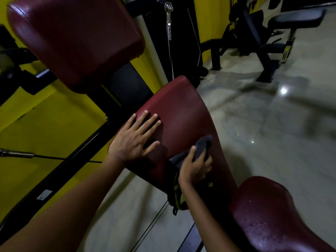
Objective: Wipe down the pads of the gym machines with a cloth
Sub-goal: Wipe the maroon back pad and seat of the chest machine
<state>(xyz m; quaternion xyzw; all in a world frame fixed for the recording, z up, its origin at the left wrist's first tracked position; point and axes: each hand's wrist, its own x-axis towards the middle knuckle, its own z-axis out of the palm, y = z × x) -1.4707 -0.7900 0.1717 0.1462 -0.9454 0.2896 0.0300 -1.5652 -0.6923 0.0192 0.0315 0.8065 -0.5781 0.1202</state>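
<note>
Right hand (195, 165) clamped on cloth (201, 147); unwiped middle pad (181, 110) running toward 12 o'clock; left hand (133, 138) flat, fingers apart.

Both forearms bare to the frame edge, no sleeves or jewellery showing

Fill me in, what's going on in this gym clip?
A person is wiping a maroon pad of a gym machine. The left hand lies flat, fingers spread, on the pad's left side. The right hand holds a dark cloth bunched against the pad's lower right part. A second maroon pad at lower right shows droplets, and a larger one sits above left.
</note>
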